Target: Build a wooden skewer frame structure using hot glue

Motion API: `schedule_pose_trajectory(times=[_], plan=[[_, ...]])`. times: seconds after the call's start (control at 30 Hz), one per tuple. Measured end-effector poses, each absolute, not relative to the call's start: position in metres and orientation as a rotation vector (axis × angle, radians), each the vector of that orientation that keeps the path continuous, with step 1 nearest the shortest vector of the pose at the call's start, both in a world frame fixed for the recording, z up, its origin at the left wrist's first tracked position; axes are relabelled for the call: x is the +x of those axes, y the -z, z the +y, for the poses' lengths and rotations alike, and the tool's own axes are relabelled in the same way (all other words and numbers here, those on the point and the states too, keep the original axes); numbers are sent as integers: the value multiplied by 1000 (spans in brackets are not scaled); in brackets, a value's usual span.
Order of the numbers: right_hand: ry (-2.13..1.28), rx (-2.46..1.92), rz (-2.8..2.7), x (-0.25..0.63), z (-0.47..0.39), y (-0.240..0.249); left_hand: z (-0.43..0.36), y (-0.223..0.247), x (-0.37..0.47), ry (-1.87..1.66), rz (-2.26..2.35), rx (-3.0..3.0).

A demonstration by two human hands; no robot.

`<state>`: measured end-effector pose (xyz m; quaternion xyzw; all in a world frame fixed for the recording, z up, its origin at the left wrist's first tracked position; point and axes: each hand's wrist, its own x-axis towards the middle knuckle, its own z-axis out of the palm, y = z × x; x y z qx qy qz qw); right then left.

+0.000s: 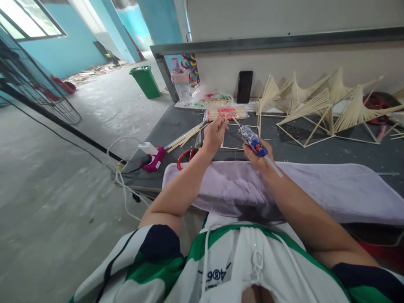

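Observation:
My right hand (261, 153) is wrapped round a blue hot glue gun (252, 141) with a clear glue stick jutting from its rear. The gun's nozzle points up and left, close to the fingertips of my left hand (215, 134). Those fingers are pinched on a thin wooden stick, mostly hidden by the hand, at the corner of a flat stick frame (233, 148) on the dark table. Behind the left hand lies a wrapped bundle of sticks (229, 112). Red-handled scissors (182, 159) and loose sticks (186, 141) rest beside the left wrist.
Stick structures (331, 113) stand along the right of the table (356, 153). A phone (245, 87) leans on the back wall. A bottle (181, 84) is at the back left; a pink power strip (154, 160) with cords lies at the left edge. A lilac towel (315, 181) covers the front edge.

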<state>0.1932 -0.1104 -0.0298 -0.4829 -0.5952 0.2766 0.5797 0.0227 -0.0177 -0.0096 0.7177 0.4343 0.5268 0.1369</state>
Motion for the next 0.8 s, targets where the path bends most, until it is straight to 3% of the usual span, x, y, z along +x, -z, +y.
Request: schedule_pose_trajectory(times=[0.8], plan=[[-614, -1155, -1391, 192, -111, 35, 2, 39, 8, -1158, 1009, 1999]])
